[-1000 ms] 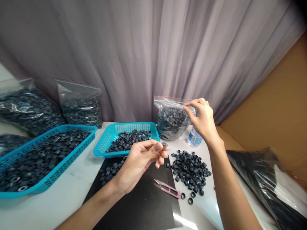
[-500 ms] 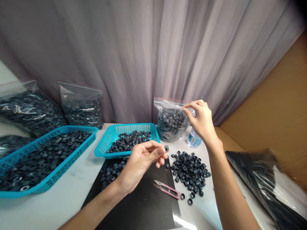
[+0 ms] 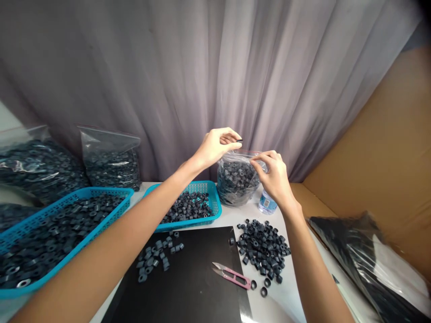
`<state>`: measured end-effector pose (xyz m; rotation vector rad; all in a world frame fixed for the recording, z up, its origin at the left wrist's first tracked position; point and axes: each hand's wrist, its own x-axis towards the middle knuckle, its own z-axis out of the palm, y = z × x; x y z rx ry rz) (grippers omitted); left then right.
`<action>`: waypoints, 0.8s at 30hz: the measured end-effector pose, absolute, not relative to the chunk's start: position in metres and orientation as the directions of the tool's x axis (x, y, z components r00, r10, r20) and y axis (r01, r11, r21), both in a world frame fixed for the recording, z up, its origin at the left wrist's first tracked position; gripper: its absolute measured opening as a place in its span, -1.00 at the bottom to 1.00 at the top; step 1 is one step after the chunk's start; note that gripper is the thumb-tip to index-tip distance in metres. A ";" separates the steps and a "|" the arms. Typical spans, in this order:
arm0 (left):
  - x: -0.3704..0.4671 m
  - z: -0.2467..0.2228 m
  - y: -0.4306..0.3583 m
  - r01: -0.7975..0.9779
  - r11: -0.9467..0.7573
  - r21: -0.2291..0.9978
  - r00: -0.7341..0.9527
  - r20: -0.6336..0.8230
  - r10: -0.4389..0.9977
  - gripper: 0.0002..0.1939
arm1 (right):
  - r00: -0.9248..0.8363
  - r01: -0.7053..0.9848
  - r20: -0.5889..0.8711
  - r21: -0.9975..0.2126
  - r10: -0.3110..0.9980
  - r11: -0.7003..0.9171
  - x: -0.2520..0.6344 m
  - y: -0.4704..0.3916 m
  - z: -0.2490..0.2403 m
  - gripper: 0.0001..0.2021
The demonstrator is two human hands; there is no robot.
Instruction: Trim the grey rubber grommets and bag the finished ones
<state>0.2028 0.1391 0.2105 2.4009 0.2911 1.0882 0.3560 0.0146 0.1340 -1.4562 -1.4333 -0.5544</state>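
Above the mouth of a clear zip bag, my left hand pinches a small black piece between thumb and fingertips; only a thin dark sliver of it shows. My right hand grips the bag's top edge on its right side with thumb and forefinger. The bag stands upright, filled with short black rubber-like rings. Below my hands, a pile of loose black rings lies on the white table, and a looser cluster of them rests on the black mat.
Pink thread snips lie on the mat's right side. Two blue baskets, a near-centre one and a left one, hold more rings. Filled bags stand behind. A water bottle and a black plastic bag are at right.
My left hand has risen from over the mat to the zip bag's mouth, carrying the small black piece. My right hand keeps its grip on the bag's edge. The view has shifted slightly.
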 end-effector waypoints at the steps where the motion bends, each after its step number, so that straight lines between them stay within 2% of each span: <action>1: 0.210 0.216 0.148 0.021 -0.869 0.494 0.701 0.613 0.365 -0.78 | 0.198 0.932 0.854 -0.316 0.482 0.178 0.356 0.014 0.134 -0.84; 4: 0.219 0.220 0.161 0.078 -0.902 0.425 0.818 0.489 0.302 -0.73 | 0.193 0.933 0.857 -0.312 0.478 0.183 0.355 0.011 0.137 -0.84; 8: 0.213 0.220 0.162 0.143 -0.957 0.254 0.893 0.384 0.235 -0.56 | 0.196 0.934 0.864 -0.309 0.464 0.182 0.357 0.009 0.139 -0.84; 13: 0.219 0.225 0.169 0.202 -0.979 -0.008 0.931 0.312 0.190 -0.68 | 0.237 0.942 0.901 -0.305 0.362 0.143 0.354 0.014 0.134 -0.81; 17: 0.232 0.222 0.174 0.266 -0.952 -0.150 0.893 0.411 0.185 -0.79 | 0.228 0.968 0.916 -0.250 0.330 0.026 0.345 0.018 0.133 -0.72; 19: 0.234 0.218 0.174 0.320 -0.930 -0.181 0.845 0.497 0.194 -0.72 | 0.240 0.969 0.891 -0.242 0.386 -0.043 0.342 0.018 0.132 -0.60; 20: 0.233 0.216 0.174 0.350 -0.918 -0.187 0.817 0.540 0.202 -0.66 | 0.248 0.967 0.855 -0.247 0.455 -0.062 0.342 0.019 0.131 -0.59; 22: 0.227 0.210 0.171 0.402 -0.897 -0.186 0.766 0.605 0.218 -0.57 | 0.236 0.965 0.735 -0.256 0.635 -0.062 0.342 0.022 0.124 -0.68; 24: 0.216 0.202 0.165 0.425 -0.886 -0.187 0.746 0.626 0.226 -0.57 | 0.186 0.966 0.604 -0.256 0.775 -0.033 0.343 0.028 0.111 -0.77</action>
